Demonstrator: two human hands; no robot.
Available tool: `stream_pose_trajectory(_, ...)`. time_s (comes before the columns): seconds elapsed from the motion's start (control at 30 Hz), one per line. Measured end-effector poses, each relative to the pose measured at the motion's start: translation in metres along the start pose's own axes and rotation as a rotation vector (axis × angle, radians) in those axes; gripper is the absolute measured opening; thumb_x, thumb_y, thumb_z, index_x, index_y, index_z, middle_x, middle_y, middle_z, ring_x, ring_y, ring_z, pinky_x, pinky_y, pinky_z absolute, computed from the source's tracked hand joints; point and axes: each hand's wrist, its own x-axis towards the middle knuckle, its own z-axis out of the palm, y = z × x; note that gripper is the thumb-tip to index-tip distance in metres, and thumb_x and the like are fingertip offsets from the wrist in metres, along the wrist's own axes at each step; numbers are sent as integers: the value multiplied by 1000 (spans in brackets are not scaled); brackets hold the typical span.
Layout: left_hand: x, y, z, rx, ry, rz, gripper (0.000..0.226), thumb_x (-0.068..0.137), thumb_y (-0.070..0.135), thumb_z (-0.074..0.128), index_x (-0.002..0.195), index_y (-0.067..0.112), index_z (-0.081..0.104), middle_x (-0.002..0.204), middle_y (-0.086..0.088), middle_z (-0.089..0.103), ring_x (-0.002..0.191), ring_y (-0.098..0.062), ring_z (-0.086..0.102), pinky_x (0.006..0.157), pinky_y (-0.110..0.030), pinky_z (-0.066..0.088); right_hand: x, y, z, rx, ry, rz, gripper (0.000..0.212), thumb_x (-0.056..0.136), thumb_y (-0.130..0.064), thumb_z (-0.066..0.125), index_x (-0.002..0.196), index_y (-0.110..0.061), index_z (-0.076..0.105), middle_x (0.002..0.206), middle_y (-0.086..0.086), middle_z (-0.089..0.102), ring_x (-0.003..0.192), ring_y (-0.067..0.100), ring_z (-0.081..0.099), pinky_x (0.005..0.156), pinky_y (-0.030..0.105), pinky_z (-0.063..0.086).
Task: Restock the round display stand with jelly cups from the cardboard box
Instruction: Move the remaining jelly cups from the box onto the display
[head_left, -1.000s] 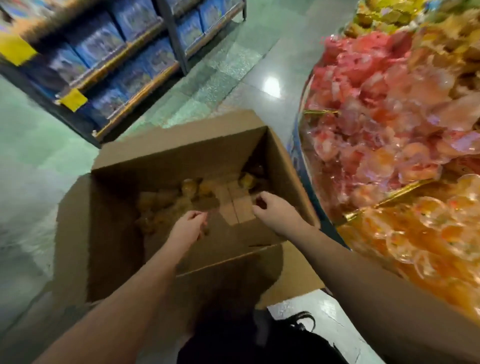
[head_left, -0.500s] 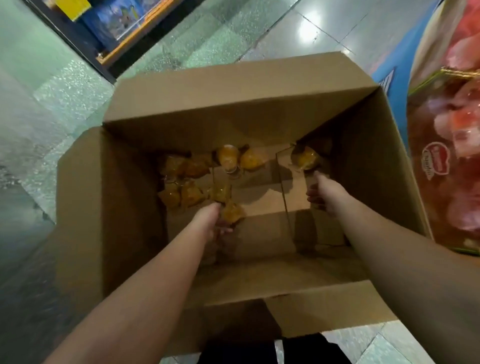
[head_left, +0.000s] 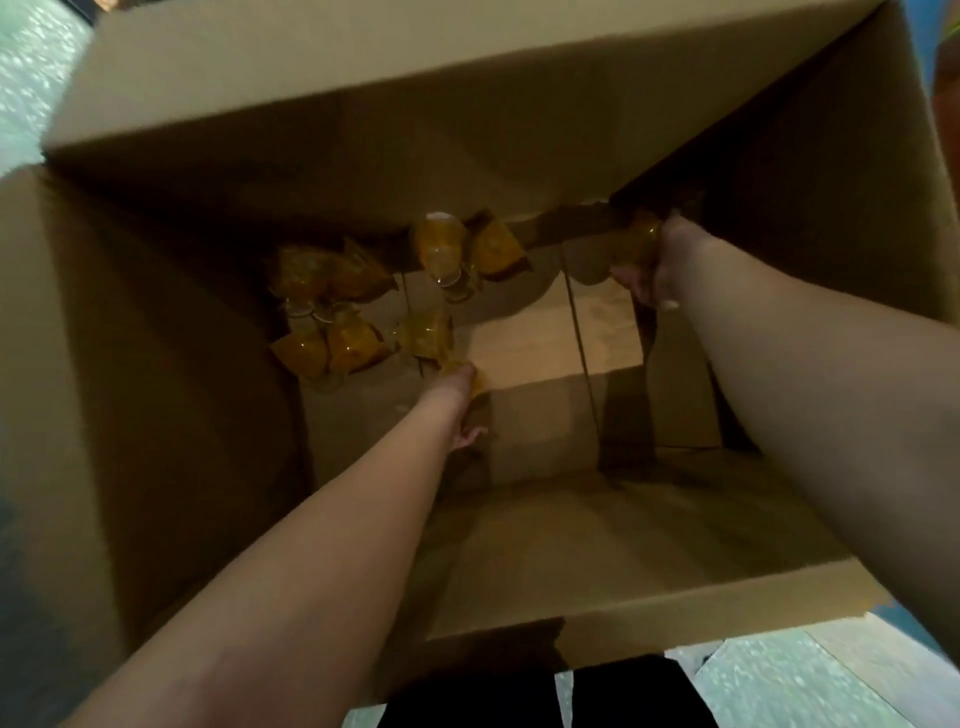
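A big open box (head_left: 311, 104) stands on a pale speckled floor (head_left: 810, 680). Orange cups (head_left: 332, 306) lie at its bottom. The left hand (head_left: 460, 400) pinches one cup (head_left: 470, 376); the right hand (head_left: 657, 265) grips another (head_left: 636, 236).

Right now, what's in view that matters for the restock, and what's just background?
Job:
cardboard box
orange jelly cups on its bottom
left hand touching a cup
right hand gripping a cup in the far right corner

Background:
tiled floor
dark clothing
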Motion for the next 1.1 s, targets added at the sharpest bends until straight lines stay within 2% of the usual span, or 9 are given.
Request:
stream_pose_trajectory(0.13, 9, -4, 0, -9, -2, 23, 35, 97, 41, 58, 119, 15, 48, 110, -12, 53, 115, -30, 56, 52, -27, 44, 12, 1, -5, 117, -30, 18, 60, 88, -65, 58, 117, -12, 60, 96, 14, 70, 76, 23, 74, 77, 27, 60)
stream_pose_trajectory(0.27, 13, -14, -10, -35, -22, 50, 42, 92, 44, 63, 123, 16, 56, 110, -13, 61, 99, -27, 62, 49, -27, 45, 7, 18, -21, 237, -186, -5, 49, 87, -46, 71, 123, -15, 60, 112, 13, 65, 92, 26, 70, 76, 30, 61)
stream_pose_trajectory(0.4, -10, -27, -16, -29, -16, 137, 39, 93, 48, 59, 119, 18, 60, 107, -14, 68, 81, -22, 65, 47, -25, 45, -14, 49, -38, 8, -198, -94, 41, 88, -43, 70, 117, -17, 58, 111, 10, 65, 97, 20, 68, 76, 25, 59)
stream_pose_trajectory(0.53, -65, -40, -14, -110, -109, 257, 34, 96, 41, 58, 120, 18, 60, 100, -10, 71, 65, -15, 62, 45, -20, 42, -59, 69, -71, -97, -270, -195, 37, 95, -39, 62, 125, -18, 55, 113, 9, 66, 101, 19, 67, 74, 27, 54)
stream_pose_trajectory(0.63, -115, -47, 3, -118, -203, 375, 33, 98, 37, 54, 126, 20, 57, 101, -11, 69, 61, -14, 60, 52, -24, 40, -101, 79, -113, -113, -330, -295, 42, 98, -32, 59, 136, -21, 47, 114, 7, 66, 100, 17, 66, 71, 27, 50)
stream_pose_trajectory(0.77, -175, -61, 39, 37, -315, 574, 27, 100, 38, 50, 123, 25, 55, 99, -6, 71, 60, -12, 60, 54, -26, 37, -153, 89, -187, -57, -349, -377, 37, 98, -26, 56, 133, -27, 47, 113, 4, 67, 99, 19, 66, 70, 28, 49)
stream_pose_trajectory(0.93, -236, -79, 104, 190, -440, 670, 39, 98, 37, 54, 136, 29, 48, 97, -5, 72, 62, -13, 60, 53, -27, 40, -196, 106, -293, 160, -344, -416, 28, 99, -20, 52, 127, -20, 51, 104, 8, 66, 83, 15, 63, 68, 27, 47)
stream_pose_trajectory(1.03, -265, -94, 147, 331, -528, 718, 34, 98, 37, 55, 131, 34, 50, 100, -9, 71, 67, -16, 60, 55, -28, 42, -211, 124, -353, 296, -308, -400, 31, 98, -21, 55, 128, -15, 52, 98, 11, 71, 80, 18, 66, 70, 28, 49)
stream_pose_trajectory(1.1, -280, -106, 174, 404, -551, 754, 27, 99, 34, 55, 125, 31, 50, 96, -12, 69, 66, -17, 60, 52, -28, 40, -219, 137, -388, 397, -273, -402, 23, 98, -17, 54, 121, -13, 54, 95, 10, 72, 72, 15, 71, 57, 24, 52)
